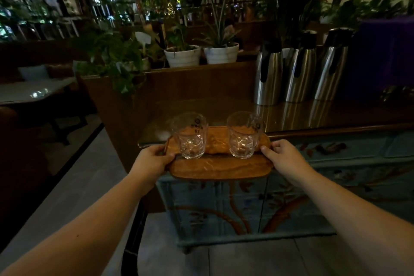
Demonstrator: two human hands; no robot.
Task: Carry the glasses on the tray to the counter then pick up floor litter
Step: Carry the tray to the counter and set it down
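A dim room full of potted plants is stretching behind a glossy dark surface [291, 116], which is sitting on a blue cabinet [246, 208] painted with orange branches. Three steel flasks [300, 69] are standing on the surface, well behind and to the right of the tray, and two white plant pots [201, 55] are resting on a wooden ledge behind it.

The wooden tray [219, 168] is oblong with a wavy grain, and its far edge is lying over the front edge of the surface while its near part is hanging out in front of the cabinet. Two clear, dimpled glasses are standing upright on it: the left glass [190, 139] and the right glass [244, 135], apart from each other. Each is carrying a small dark printed mark near the rim, too blurred to read.

The left hand [152, 159] is gripping the tray's left end, fingers clamped on it. The right hand [284, 157] is gripping the right end, fingers clamped likewise.
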